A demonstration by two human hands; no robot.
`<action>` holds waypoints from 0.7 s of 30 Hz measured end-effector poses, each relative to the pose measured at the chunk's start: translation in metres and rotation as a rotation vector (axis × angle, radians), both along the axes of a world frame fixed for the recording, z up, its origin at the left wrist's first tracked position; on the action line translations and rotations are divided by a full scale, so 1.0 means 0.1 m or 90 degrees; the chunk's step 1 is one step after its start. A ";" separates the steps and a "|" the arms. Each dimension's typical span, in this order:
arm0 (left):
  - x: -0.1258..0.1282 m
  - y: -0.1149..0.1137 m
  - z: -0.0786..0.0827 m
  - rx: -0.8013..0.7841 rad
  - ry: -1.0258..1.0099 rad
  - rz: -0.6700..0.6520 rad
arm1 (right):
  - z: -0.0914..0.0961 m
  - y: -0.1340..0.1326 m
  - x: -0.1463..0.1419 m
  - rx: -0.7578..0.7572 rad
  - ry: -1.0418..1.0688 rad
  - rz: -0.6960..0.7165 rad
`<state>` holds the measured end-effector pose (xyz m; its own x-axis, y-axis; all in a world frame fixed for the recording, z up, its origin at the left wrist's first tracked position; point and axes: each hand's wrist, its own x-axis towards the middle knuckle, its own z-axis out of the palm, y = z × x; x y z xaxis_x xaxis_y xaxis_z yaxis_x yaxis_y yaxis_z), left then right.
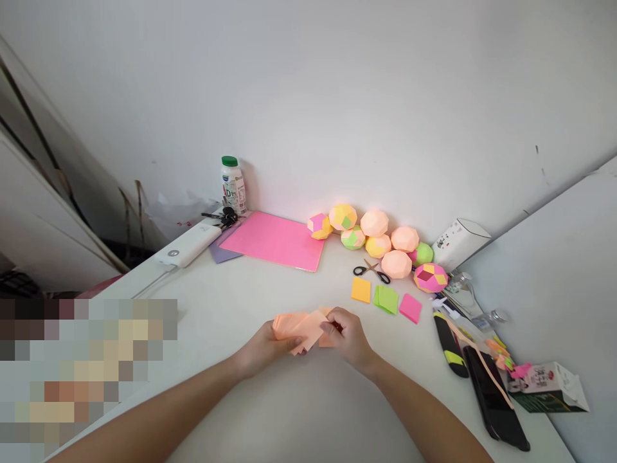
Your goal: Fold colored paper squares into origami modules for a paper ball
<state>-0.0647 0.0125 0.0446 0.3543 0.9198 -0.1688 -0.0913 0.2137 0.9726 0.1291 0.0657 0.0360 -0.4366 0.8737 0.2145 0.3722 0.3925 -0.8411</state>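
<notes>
Folded peach-coloured paper [301,328] is held in front of me, low over the white table. My left hand [267,347] is closed around its left part, thumb lying across the front. At its right edge, my right hand [349,337] pinches a strip of the same paper; the fingertips are partly hidden. Another peach piece [328,337] shows behind the right fingers. Beyond my hands lie small sticky-note stacks: orange [361,290], green [386,299] and pink [411,308]. Scissors [371,271] with black handles rest just behind them.
Several faceted paper balls [374,223] line the wall. A pink sheet [274,240], a bottle [234,186] and a white power strip [187,246] stand or lie left. On the right are a black-and-yellow cutter [451,345], a phone [496,399] and a carton [549,388].
</notes>
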 end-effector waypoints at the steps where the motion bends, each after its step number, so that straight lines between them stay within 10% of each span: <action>1: 0.00 0.00 -0.01 -0.020 -0.011 0.005 | 0.01 0.02 0.02 0.000 -0.009 0.000; 9: -0.03 0.04 -0.11 -0.086 -0.083 0.059 | 0.22 0.38 0.37 -0.154 -0.188 0.012; 14: -0.02 0.04 -0.13 -0.065 -0.047 0.067 | 0.17 0.42 0.40 -0.087 -0.358 -0.070; 21: 0.00 0.01 -0.08 0.004 -0.046 0.032 | 0.21 0.04 0.11 -0.050 -0.165 0.023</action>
